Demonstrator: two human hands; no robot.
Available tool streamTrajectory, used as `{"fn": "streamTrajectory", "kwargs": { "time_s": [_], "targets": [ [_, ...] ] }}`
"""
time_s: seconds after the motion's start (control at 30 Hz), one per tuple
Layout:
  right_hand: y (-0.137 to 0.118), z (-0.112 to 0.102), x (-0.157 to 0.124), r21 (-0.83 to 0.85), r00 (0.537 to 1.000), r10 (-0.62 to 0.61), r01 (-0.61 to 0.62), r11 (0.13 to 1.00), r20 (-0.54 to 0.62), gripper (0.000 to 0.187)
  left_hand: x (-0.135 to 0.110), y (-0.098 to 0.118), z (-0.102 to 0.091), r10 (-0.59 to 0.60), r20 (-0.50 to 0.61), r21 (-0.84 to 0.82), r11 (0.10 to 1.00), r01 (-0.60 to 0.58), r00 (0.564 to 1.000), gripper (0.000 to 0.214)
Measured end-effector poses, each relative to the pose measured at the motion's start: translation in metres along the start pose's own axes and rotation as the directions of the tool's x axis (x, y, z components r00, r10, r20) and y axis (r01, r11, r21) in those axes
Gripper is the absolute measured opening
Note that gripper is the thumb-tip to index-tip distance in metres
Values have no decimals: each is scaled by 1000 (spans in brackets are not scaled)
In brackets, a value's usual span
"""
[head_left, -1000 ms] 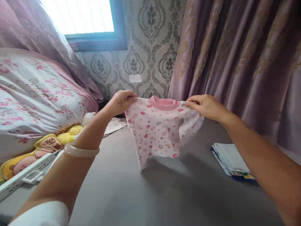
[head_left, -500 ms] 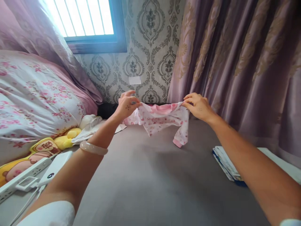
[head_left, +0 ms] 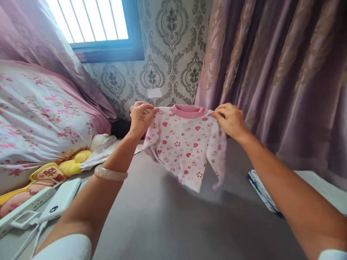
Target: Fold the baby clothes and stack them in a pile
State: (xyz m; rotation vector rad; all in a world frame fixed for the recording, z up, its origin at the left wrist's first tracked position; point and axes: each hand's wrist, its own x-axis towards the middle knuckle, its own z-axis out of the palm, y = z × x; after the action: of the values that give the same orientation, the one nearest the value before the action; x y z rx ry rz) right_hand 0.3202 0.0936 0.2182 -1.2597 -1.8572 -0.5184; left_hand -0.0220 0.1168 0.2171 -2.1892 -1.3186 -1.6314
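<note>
A small long-sleeved shirt point(head_left: 184, 144), white with pink hearts and flowers and a pink collar, hangs spread out in the air over the grey bed surface point(head_left: 151, 224). My left hand point(head_left: 142, 117) pinches it at the left shoulder. At the right shoulder my right hand point(head_left: 229, 119) grips the cloth between thumb and fingers. The front faces me, and its lower hem slants down toward the right. The right sleeve dangles free, slightly blurred at its cuff. A pale bangle point(head_left: 111, 173) circles my left forearm.
Folded cloths point(head_left: 262, 191) lie at the right, partly behind my right forearm. On the left are a power strip point(head_left: 27, 209), a white charging device point(head_left: 61, 198) with cables, a yellow plush toy point(head_left: 76, 162) and floral bedding point(head_left: 48, 115). A curtain point(head_left: 260, 90) hangs behind.
The shirt has swung from bunched and folded to hanging open, its front now showing. Both hands have risen slightly and keep their hold; the left has shifted a little left.
</note>
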Motion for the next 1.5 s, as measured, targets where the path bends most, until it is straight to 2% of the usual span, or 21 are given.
{"fn": "streamTrajectory", "kwargs": {
  "time_s": [0.07, 0.17, 0.27, 0.37, 0.57, 0.7, 0.83, 0.97, 1.13, 1.23, 1.3, 1.37, 1.43, 1.5],
  "targets": [
    [-1, 1, 1, -13, 1000, 16, -16, 1000, -12, 40, 1, 2, 1, -103, 27, -123, 987, 105, 994, 22],
    [-4, 1, 3, 47, 999, 9, -11, 999, 43, 41, 2, 1, 4, -207, 74, -301, 928, 220, 976, 20],
    [-8, 3, 3, 110, 993, 113, -110, 988, -17, 39, 1, -5, 10, -199, 55, -356, 912, 205, 979, 16],
    [-12, 8, 1, 159, 983, 185, -184, 970, 11, 39, 0, -10, 17, -204, 28, -363, 910, 200, 979, 14],
    [-18, 21, 1, 171, 980, 191, -179, 969, -57, 35, -7, -8, 28, -263, 55, -420, 869, 261, 963, 11],
    [-19, 17, 0, 174, 981, 180, -165, 971, -76, 33, -14, -5, 23, -267, 75, -457, 847, 271, 961, 13],
    [-21, -2, -13, 203, 984, 177, -169, 965, -20, 33, -23, 3, 3, -250, 42, -426, 871, 243, 967, 17],
    [-30, -37, -32, 332, 971, 203, -235, 914, 128, 36, -38, 29, -34, -189, 79, -380, 902, 205, 979, 21],
    [-49, -88, -43, 541, 903, 252, -414, 732, 348, 37, -52, 78, -87, -242, 174, -321, 902, 288, 954, 23],
    [-53, -100, -41, 556, 854, 291, -506, 660, 432, 36, -50, 88, -103, -285, 229, -266, 902, 341, 931, 23],
    [-49, -92, -40, 539, 835, 286, -529, 656, 471, 36, -48, 77, -100, -294, 303, -232, 900, 369, 907, 22],
    [-41, -72, -41, 505, 823, 245, -520, 689, 513, 37, -49, 53, -86, -296, 399, -207, 893, 400, 868, 22],
    [-32, -43, -48, 438, 799, 198, -496, 750, 567, 36, -56, 21, -63, -276, 505, -170, 897, 408, 818, 23],
    [-22, -8, -60, 340, 765, 189, -475, 812, 616, 34, -70, -11, -34, -279, 563, -114, 906, 408, 778, 23]
  ]
}}
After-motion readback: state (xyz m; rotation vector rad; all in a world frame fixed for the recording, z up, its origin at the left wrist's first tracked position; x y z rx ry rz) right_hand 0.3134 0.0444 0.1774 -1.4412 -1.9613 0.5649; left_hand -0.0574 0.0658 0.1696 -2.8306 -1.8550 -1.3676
